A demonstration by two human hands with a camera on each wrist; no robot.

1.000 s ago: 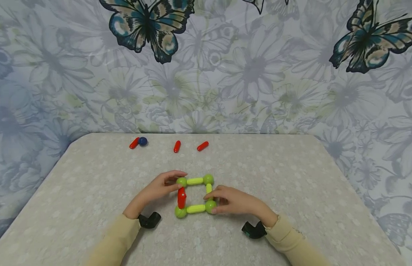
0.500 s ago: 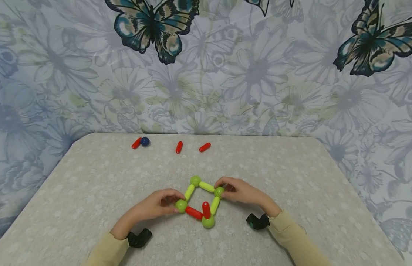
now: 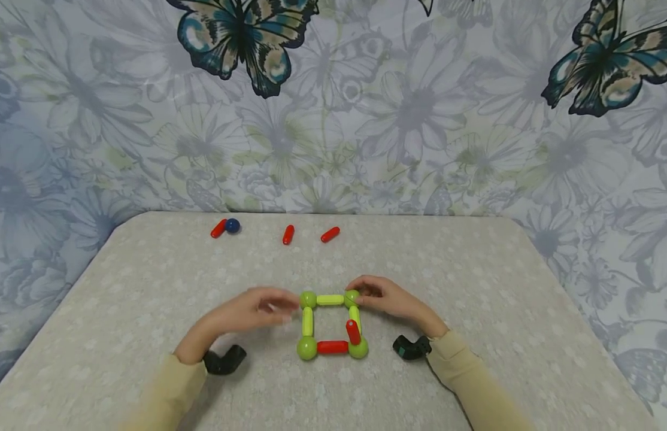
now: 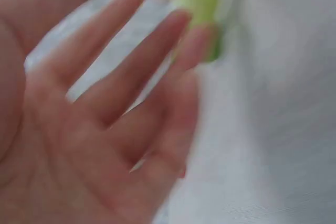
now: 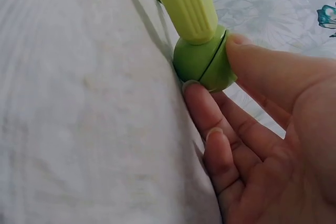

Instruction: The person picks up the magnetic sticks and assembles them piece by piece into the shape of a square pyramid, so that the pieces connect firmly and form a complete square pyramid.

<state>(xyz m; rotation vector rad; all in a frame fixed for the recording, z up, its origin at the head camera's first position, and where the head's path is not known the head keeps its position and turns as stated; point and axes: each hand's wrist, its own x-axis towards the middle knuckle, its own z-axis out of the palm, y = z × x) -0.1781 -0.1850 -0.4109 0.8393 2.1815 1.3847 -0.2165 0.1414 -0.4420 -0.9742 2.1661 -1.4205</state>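
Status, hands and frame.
Right hand pinches green ball; left hand relaxed, contact unclear. Green-and-red square frame closed, red rod jutting up. Loose red rods, blue ball beyond.

Green balls (image 3: 306, 348), yellow-green rods (image 3: 330, 300), red rods (image 3: 332, 347), dark-blue ball (image 3: 233, 225), flower-patterned backdrop (image 3: 414, 114)

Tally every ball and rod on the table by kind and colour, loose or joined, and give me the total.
Green balls: 4
Blue ball: 1
Yellow-green rods: 3
Red rods: 5 (2 joined to green balls, 3 lying farther back)
Total: 13
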